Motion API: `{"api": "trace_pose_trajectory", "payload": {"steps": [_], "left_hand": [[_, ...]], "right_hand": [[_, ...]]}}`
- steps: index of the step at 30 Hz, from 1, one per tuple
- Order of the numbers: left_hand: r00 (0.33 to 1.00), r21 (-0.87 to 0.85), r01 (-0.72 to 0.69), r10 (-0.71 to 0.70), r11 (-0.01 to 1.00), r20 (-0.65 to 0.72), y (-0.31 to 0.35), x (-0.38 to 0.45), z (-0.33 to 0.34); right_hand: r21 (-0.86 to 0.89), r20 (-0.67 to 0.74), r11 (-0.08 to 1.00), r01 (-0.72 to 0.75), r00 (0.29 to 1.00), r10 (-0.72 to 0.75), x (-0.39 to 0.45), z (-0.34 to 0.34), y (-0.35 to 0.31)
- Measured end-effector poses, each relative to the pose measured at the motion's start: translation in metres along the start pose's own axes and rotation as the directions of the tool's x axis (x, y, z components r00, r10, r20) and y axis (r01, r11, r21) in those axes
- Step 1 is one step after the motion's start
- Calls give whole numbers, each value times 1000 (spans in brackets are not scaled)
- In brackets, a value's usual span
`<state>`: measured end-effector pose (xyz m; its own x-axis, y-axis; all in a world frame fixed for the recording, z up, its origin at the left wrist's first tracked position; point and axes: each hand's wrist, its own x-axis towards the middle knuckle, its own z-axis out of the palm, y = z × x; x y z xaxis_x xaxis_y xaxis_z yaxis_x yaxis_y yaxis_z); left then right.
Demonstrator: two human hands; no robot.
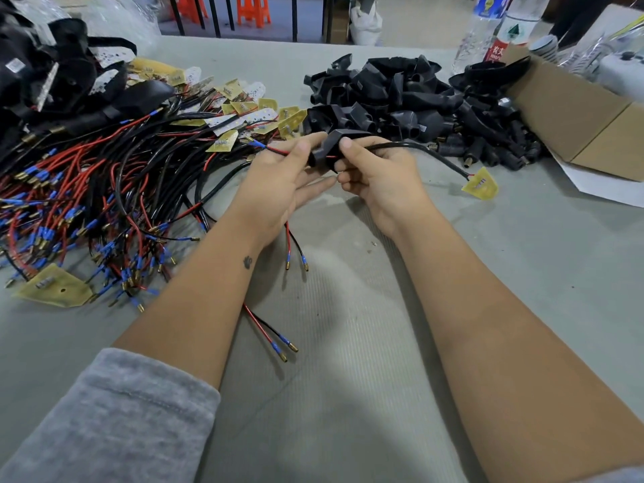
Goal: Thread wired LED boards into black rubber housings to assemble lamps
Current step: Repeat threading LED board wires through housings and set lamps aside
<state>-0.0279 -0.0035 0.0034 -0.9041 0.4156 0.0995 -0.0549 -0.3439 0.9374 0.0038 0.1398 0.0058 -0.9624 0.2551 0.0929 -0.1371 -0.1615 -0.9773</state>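
1. Landmark is the black rubber housing (331, 148), held above the tabletop (348, 378) mid-frame. We go left to right from it.
2. Far left of the housing: pile of wired LED boards (104, 190), untouched.
3. Just left of it: our left hand (278, 176), thumb pinching the red and black leads (278, 151) where they exit the housing; other fingers loosely extended under it.
4. Right hand (376, 172) clamps the housing's right side, thumb on top.
5. Cable (418, 148) runs right out of the housing, long axis left-right, ending in the yellow LED board (481, 184) well right of both hands. The right hand is nearer to it.
6. We judge the next pull goes leftward, drawing the board toward the housing.
7. Further right and behind: spare housings heap (400, 99), cardboard box (575, 116).
8. Bottle (501, 47) has a red label with Chinese characters, too small to read.
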Motion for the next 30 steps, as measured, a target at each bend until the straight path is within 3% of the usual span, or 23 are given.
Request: {"api": "trace_pose_trajectory", "payload": {"steps": [7, 10, 17, 24, 30], "left_hand": [[993, -55, -24, 17, 998, -114, -2, 4, -2], [991, -100, -17, 3, 995, -136, -2, 5, -2], [995, -54, -43, 37, 998, -95, -3, 2, 0], [999, 118, -21, 17, 993, 33, -6, 0, 0], [999, 141, -45, 48, 989, -17, -5, 0, 0]], "right_hand": [[340, -67, 938, -63, 994, 91, 3, -5, -4], [287, -65, 957, -52, 995, 73, 3, -4, -3], [-59, -22, 998, -19, 1000, 17, 1, 5, 2], [41, -46, 999, -24, 999, 26, 0, 1, -1], [127, -55, 991, -52, 997, 59, 2, 2, -2]]}}
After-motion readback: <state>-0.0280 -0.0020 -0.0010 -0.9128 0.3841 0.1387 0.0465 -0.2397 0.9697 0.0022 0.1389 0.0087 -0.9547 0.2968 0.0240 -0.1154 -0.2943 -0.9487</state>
